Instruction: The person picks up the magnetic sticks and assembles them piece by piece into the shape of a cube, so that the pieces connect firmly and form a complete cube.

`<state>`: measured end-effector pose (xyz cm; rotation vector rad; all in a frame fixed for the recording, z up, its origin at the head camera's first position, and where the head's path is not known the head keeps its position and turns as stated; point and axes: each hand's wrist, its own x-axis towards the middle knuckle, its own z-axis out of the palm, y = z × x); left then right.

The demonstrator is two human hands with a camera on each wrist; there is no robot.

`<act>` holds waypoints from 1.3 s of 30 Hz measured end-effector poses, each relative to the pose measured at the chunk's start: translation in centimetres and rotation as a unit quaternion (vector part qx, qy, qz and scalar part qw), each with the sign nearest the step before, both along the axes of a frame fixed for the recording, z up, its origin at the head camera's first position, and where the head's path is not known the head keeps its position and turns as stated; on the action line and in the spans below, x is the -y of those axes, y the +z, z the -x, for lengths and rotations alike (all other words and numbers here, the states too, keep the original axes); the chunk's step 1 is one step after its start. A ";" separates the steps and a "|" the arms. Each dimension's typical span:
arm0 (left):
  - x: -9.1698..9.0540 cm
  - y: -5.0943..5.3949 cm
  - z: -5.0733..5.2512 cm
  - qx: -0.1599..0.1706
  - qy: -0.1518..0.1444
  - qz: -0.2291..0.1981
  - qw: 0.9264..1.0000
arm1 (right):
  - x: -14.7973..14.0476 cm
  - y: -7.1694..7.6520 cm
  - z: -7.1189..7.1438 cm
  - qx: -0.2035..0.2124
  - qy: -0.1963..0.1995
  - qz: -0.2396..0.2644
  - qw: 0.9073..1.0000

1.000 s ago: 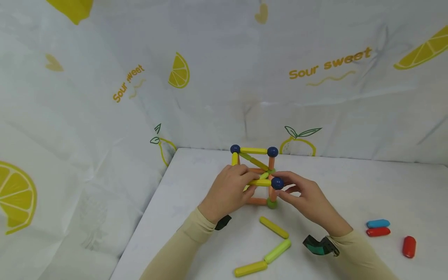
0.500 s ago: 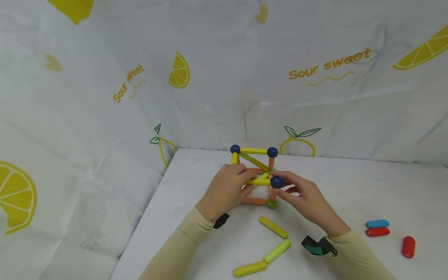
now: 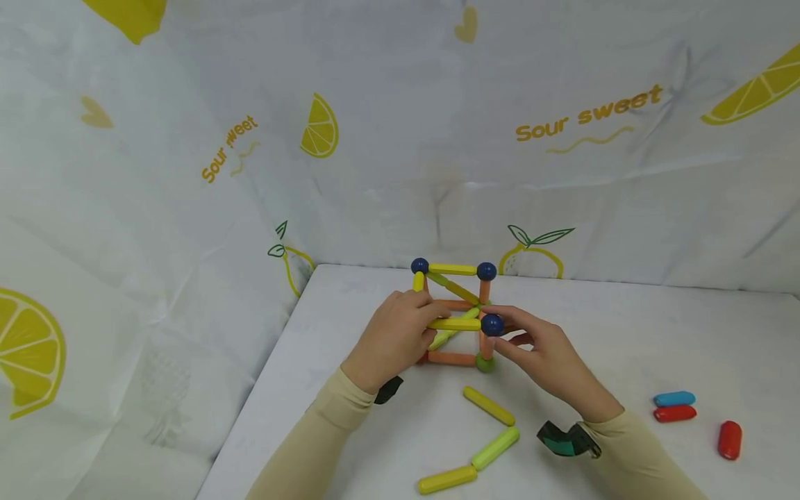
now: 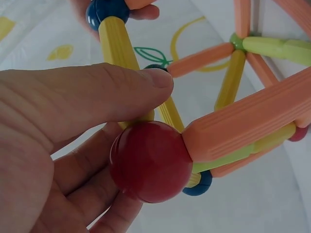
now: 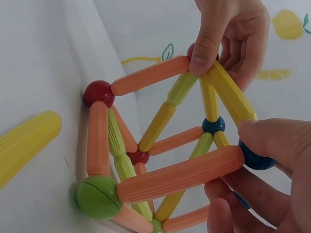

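A cube-like frame of magnetic rods and balls stands on the table, with a salmon rod [image 3: 453, 359] along its near base. My left hand [image 3: 396, 333] grips the upper near-left corner, thumb and fingers about a red ball [image 4: 150, 162] where a yellow rod [image 3: 459, 324] ends. At that rod's other end, my right hand [image 3: 544, 354] pinches a dark blue ball [image 3: 492, 325] between thumb and fingers. Below it a salmon upright [image 5: 184, 174] runs down to a green ball [image 5: 98, 197]. In the head view the left hand hides the red ball.
In front of the frame lie a loose yellow rod [image 3: 489, 406], a lime rod [image 3: 496, 448] and another yellow rod [image 3: 447, 480]. Farther right are a blue rod [image 3: 674, 398], a red rod [image 3: 675, 414] and a short red piece [image 3: 730, 440]. A lemon-print sheet [image 3: 400, 194] hangs behind.
My left hand has slid left along the near upper yellow rod, uncovering more of it. The right hand and its blue ball have shifted very slightly left.
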<state>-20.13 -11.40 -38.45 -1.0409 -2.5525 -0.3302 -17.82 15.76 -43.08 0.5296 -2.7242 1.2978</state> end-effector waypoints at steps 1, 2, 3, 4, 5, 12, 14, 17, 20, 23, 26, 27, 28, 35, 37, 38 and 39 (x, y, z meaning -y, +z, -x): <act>0.0 0.0 0.0 -0.001 -0.001 0.000 1.000 | 0.0 0.0 -0.1 0.001 -0.001 0.000 1.000; -0.1 0.0 0.0 -0.001 -0.002 -0.001 1.000 | -0.1 0.0 -0.2 0.002 -0.002 0.001 1.000; -0.2 0.0 0.0 -0.002 -0.004 -0.002 1.000 | -0.1 0.0 -0.2 0.003 -0.003 0.002 1.000; -0.2 0.0 -0.1 -0.003 -0.005 -0.003 1.000 | -0.2 0.0 -0.3 0.003 -0.004 0.002 1.000; -0.3 0.0 -0.1 -0.005 -0.009 -0.007 1.000 | -0.2 0.0 -0.3 0.003 -0.004 0.002 1.000; -1.2 1.1 -1.6 -0.022 -0.066 -0.052 0.996 | -0.6 0.0 -0.8 0.002 -0.002 0.006 1.000; -1.6 1.5 -2.2 -0.026 -0.093 -0.064 0.993 | -0.8 0.1 -0.9 0.005 -0.004 0.003 1.000; -2.1 1.6 -3.0 -0.019 -0.131 -0.067 0.989 | -1.2 0.4 -1.0 0.010 -0.007 -0.004 1.000; -2.7 1.1 -3.6 0.022 -0.164 -0.043 0.985 | -1.8 0.8 -1.3 0.019 -0.019 -0.016 1.000; -3.4 0.2 -3.6 0.077 -0.171 0.009 0.982 | -3.0 1.1 -1.7 0.026 -0.034 -0.036 0.998; -4.1 -0.9 -3.3 0.121 -0.158 0.061 0.978 | -4.9 1.0 -2.3 0.023 -0.047 -0.063 0.997; -4.2 -1.2 -3.2 0.132 -0.153 0.075 0.976 | -5.6 0.9 -2.6 0.021 -0.049 -0.073 0.996; -4.4 -1.7 -3.1 0.142 -0.150 0.087 0.975 | -6.5 0.7 -2.8 0.017 -0.052 -0.084 0.995; -5.7 -4.7 -2.9 0.173 -0.129 0.154 0.964 | -14.5 -0.5 -4.5 0.039 -0.081 -0.169 0.982; -6.0 -5.3 -3.0 0.175 -0.125 0.161 0.963 | -16.9 -0.8 -4.8 0.065 -0.089 -0.198 0.974; -6.1 -5.6 -3.0 0.176 -0.124 0.163 0.963 | -17.9 -1.0 -4.9 0.078 -0.094 -0.209 0.970; -6.3 -5.9 -3.1 0.180 -0.124 0.164 0.962 | -18.9 -1.1 -5.0 0.088 -0.098 -0.222 0.966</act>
